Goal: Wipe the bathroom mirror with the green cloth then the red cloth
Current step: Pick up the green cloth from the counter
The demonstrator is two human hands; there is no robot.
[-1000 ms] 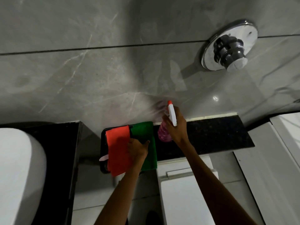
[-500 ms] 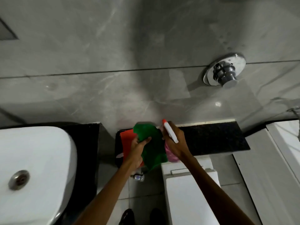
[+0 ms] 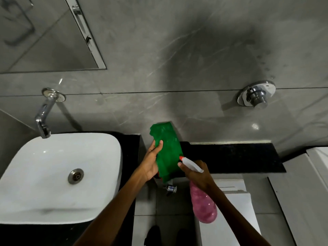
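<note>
Your left hand grips the green cloth, your right hand grips the spray bottle; the mirror, up-left of them, seems not wiped yet.

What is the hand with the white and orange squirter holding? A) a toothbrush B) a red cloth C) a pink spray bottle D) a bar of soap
C: the right hand grips the neck of a pink spray bottle with a white, orange-tipped nozzle, while the left hand holds the green cloth up beside it.
</note>
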